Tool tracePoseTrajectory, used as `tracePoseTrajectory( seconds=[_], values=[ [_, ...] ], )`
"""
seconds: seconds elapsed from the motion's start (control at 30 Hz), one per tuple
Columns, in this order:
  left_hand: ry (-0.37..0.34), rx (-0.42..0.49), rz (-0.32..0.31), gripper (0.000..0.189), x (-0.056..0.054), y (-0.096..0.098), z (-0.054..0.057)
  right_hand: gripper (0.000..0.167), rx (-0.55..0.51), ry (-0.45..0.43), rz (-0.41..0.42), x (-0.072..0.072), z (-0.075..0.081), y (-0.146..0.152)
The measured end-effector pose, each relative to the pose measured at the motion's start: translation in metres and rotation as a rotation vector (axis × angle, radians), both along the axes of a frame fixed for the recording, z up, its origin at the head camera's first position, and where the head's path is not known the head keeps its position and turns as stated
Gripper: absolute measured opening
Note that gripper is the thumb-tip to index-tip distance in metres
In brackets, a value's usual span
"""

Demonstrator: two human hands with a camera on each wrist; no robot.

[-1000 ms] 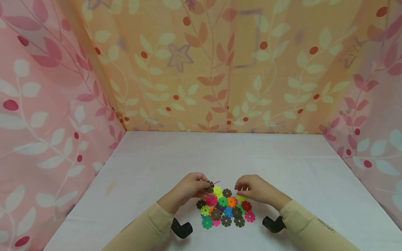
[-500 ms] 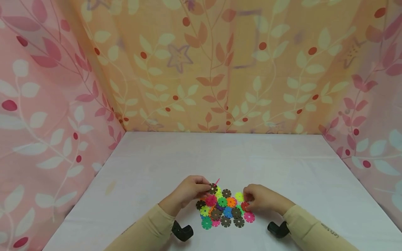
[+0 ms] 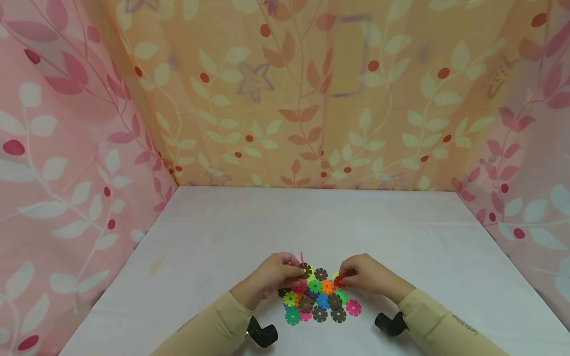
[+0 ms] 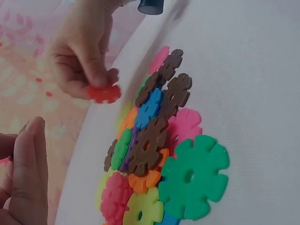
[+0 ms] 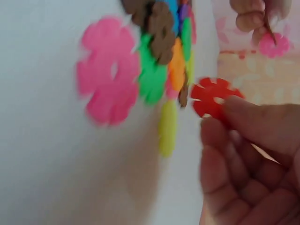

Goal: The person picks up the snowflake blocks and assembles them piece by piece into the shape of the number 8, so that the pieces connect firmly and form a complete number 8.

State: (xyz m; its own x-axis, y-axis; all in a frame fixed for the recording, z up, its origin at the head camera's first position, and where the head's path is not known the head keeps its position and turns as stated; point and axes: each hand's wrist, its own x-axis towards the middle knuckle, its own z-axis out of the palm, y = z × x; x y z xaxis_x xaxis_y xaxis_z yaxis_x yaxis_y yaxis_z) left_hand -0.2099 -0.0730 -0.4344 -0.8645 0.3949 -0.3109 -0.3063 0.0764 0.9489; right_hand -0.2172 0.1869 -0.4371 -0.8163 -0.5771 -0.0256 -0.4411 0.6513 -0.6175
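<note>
My left hand (image 3: pixel 270 274) pinches a brown notched plastic disc (image 3: pixel 307 270) near the left back of a pile of similar discs. A pink disc (image 5: pixel 273 45) is joined to it, standing edge-on in the head view. Thumb and fingers of my right hand (image 3: pixel 373 276) grip a red notched disc (image 5: pixel 205 97), raised over the pile's right side. That red disc shows its notched edge in the left wrist view, with the pile below it. A gap separates the two hands.
Several discs overlap on the white table (image 3: pixel 222 217), among them a green disc (image 4: pixel 194 178), a blue disc (image 3: pixel 322 300) and a loose pink disc (image 3: pixel 354 307) at the right edge. Black curved pieces (image 3: pixel 262 333) sit at both wrists. Patterned cloth (image 3: pixel 285 99) surrounds the table.
My right hand reached down to the red disc at the pile's right edge, picked it up and moved left with it. The pair in my left hand turned, its pink disc now pointing more upright.
</note>
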Motion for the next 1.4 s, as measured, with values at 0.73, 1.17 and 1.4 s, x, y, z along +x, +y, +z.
tracePoseTrajectory(
  seconds=[0.73, 1.17, 1.4],
  values=[
    [0.05, -0.003, 0.066, 0.02, 0.002, 0.01, 0.002, 0.006, -0.286, 0.318, -0.05, 0.013, -0.001, -0.039],
    [0.066, -0.033, 0.057, 0.022, 0.005, 0.012, 0.005, 0.018, -0.315, 0.449, -0.005, 0.015, -0.003, -0.041],
    [0.059, -0.047, 0.073, 0.019, 0.005, 0.013, 0.005, 0.021, -0.352, 0.489, -0.024, 0.016, -0.001, -0.043]
  ],
)
